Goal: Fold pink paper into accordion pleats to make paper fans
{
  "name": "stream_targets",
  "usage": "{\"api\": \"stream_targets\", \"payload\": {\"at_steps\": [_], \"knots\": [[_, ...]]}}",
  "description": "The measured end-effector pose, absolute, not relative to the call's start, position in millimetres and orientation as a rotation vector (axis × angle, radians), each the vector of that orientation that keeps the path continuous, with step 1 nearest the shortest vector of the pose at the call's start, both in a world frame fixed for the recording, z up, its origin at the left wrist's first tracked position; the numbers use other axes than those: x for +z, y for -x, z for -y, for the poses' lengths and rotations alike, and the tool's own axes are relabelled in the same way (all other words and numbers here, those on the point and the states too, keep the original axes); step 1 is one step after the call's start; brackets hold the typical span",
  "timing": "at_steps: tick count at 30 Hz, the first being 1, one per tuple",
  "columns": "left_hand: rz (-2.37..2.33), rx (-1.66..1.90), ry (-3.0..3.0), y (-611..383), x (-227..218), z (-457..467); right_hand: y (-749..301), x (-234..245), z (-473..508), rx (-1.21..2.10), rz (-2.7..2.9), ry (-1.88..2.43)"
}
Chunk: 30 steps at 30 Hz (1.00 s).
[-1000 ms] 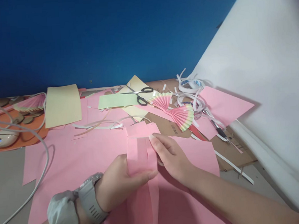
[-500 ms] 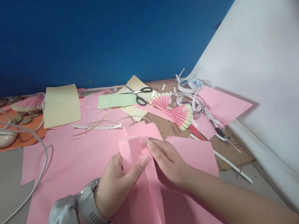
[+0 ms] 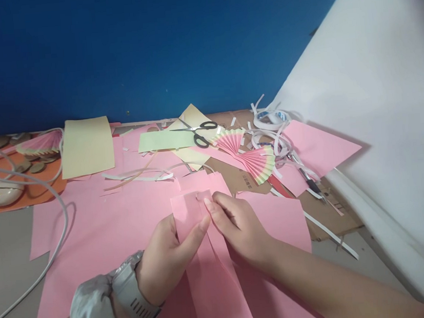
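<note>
A long pink paper strip [image 3: 217,276], with a lengthwise fold along its right side, runs from between my hands toward the bottom of the view. My left hand [image 3: 168,253] is closed on its left edge, the thumb lying across the front and the other fingers hidden behind. At the upper right edge, my right hand [image 3: 239,223] pinches the folded flap between thumb and curled forefinger. The two thumb tips nearly meet. Beneath both hands lie large pink sheets [image 3: 100,226].
Behind my hands lie black-handled scissors [image 3: 200,134], a green paper strip [image 3: 164,140], a pleated pink paper bow [image 3: 246,156] and a yellow sheet [image 3: 87,147]. Tape rolls [image 3: 270,120] and a pen [image 3: 311,185] are at right; a cable [image 3: 62,234] curves at left.
The flap at the strip's top now lies flatter under my right thumb. The strip's lower end has swung to the right. Both hands keep their grip.
</note>
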<state>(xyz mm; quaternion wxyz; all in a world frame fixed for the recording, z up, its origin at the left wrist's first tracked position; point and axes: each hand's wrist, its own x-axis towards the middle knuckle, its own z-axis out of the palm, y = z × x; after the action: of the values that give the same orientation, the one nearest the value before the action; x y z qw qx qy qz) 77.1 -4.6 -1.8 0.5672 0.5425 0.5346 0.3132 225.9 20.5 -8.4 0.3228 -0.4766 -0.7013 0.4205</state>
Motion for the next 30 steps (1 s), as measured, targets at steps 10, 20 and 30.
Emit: {"api": "stream_targets", "payload": {"at_steps": [10,20,30], "knots": [[-1.257,0.685,-1.311,-76.9,1.0,6.3,-228.0,-8.6,-22.8,1.23,1.702,1.184],[-1.203,0.664,-1.331,-77.1,3.5,7.7,-231.6,-9.4,-18.0,1.164,1.798,1.122],[-1.213,0.869,-1.415,-73.8,3.0,4.6,-232.9,-7.1,-19.9,1.201,1.92,0.945]]}}
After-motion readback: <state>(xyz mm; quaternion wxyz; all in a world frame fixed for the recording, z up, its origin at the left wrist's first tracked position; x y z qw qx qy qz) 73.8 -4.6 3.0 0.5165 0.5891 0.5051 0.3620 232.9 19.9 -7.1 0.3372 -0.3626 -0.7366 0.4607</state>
